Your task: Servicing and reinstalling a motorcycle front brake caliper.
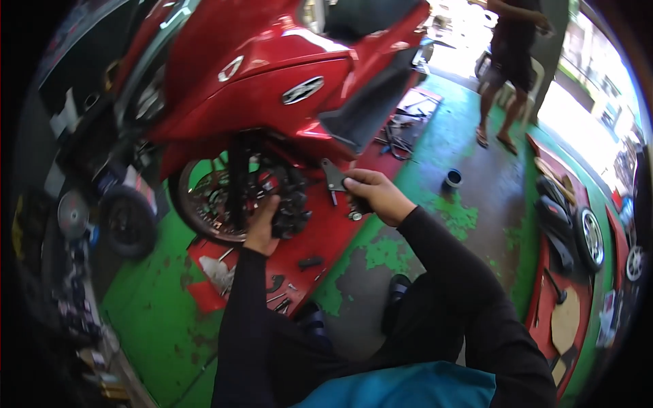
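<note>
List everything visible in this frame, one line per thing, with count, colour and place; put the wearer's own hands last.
Motorcycle: one, red bodywork, raised on the red ramp, upper left.
Front wheel: one, black tyre with metal disc, centre left.
Ramp: one, red, under the wheel.
Loose small tools: several, dark and metal, on the ramp's near end.
Small pot: one, dark with blue rim, on the green floor.
Spare wheels: at least two, black and silver, right edge.
Another person: one, dark clothes, standing, top right.
Left hand: on the wheel hub.
Right hand: grips a dark metal part.
</note>
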Demonstrator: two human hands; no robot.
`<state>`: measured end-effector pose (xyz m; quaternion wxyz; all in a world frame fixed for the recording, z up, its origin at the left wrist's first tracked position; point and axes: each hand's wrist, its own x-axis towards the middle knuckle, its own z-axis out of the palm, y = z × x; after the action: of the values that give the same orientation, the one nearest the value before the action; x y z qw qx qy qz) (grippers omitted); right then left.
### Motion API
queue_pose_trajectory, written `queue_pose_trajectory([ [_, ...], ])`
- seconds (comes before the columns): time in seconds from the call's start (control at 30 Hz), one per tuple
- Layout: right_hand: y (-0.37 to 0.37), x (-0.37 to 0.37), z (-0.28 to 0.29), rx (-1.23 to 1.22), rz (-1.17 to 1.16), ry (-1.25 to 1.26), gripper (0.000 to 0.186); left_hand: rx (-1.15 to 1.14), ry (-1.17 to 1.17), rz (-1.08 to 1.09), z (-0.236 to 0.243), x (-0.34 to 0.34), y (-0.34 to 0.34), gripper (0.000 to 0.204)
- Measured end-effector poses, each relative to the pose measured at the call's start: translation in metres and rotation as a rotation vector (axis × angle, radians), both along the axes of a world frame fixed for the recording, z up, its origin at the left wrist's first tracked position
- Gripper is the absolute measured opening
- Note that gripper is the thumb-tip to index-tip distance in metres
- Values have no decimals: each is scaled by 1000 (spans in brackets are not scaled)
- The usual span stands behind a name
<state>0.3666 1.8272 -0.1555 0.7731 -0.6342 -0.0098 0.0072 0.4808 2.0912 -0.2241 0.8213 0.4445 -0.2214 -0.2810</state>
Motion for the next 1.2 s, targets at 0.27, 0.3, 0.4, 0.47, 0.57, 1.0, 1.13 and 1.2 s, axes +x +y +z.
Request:
queue_pose_trajectory([
  [0.27, 30, 53, -18, 159, 129, 33, 19, 255, 8, 233, 18, -12, -13, 65],
  [0.3, 37, 52, -22, 151, 91, 21, 19, 257, 14, 242, 16, -11, -14, 65],
  [0.4, 49, 53, -30, 138, 8, 1, 18, 278, -61, 301, 13, -5, -25, 67],
  [0.47, 49, 55, -32, 105, -46, -64, 18, 289, -75, 312, 16, -7, -32, 67],
  [0.57, 49, 55, -32, 57, -75, -99, 18, 311, -105, 336, 22, -11, -36, 67],
  [1.0, 55, 59, -35, -42, -103, -161, 18, 346, -119, 366, 26, -13, -39, 71],
  [1.13, 55, 61, -35, -86, -121, -199, 19, 393, -150, 392, 25, -11, -40, 71],
  [1.2, 56, 61, -36, -106, -128, -212, 19, 440, -185, 425, 21, -9, -41, 72],
])
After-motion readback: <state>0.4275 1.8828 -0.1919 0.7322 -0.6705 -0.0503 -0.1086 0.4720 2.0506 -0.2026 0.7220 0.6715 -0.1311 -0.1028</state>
